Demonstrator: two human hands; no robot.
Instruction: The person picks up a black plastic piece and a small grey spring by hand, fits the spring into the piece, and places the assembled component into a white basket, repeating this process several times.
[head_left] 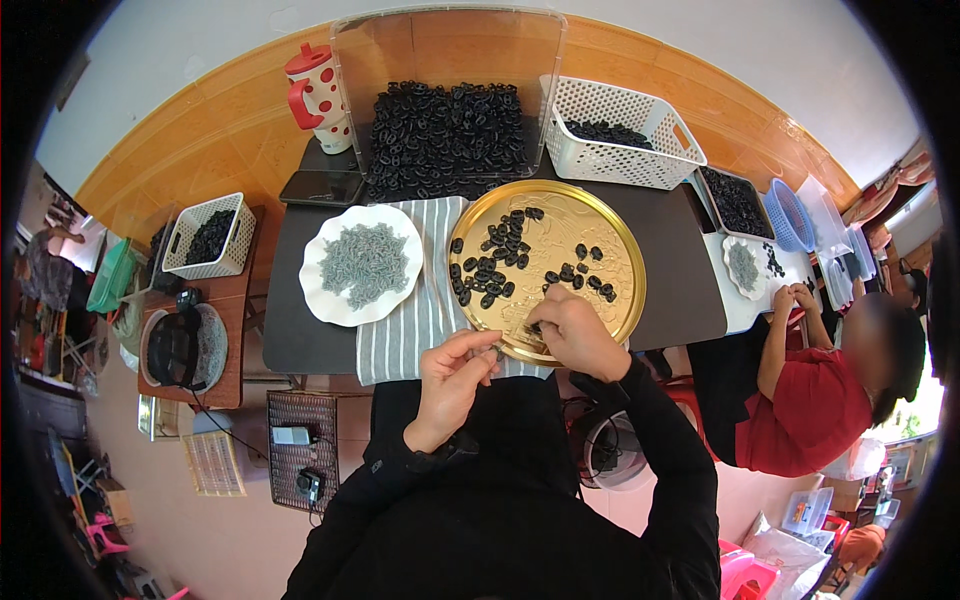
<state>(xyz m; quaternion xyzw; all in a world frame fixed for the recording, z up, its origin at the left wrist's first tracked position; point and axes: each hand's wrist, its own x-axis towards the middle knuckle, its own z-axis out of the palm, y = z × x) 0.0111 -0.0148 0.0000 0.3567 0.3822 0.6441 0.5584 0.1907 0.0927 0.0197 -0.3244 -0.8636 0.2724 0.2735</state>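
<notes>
- Two bare hands are apart at the near side of a round gold tray (618, 300), the left hand (443, 392) just outside its rim and the right hand (580, 333) over its near part
- The left hand has thumb and forefinger brought close together beside the rim; whether something small sits at the tips, I cannot tell
- The right hand points down, fingertips bunched low over the tray; whether they grip anything, I cannot tell
- Black oval pieces (487, 277) lie on the tray, a larger cluster on its left half and smaller, looser groups toward its right
- A striped cloth (400, 345) lies partly under the tray and hangs at the near edge of the dark table (685, 285)
- A white plate (314, 262) with a wavy rim stands left of the tray, partly on the cloth, heaped with small grey pieces (363, 265)
- At the back, a clear bin (450, 50) holds a big pile of black pieces; a white perforated basket (630, 167) beside it holds more
- Left of the bin, a red-dotted tumbler (327, 105) stands near a dark flat device (322, 188)
- To the right, a co-worker (810, 410) in a red top sits with hands together near a small white plate (752, 290)
- To the left, a brown table (235, 345) bears another basket (238, 245) of black pieces
</notes>
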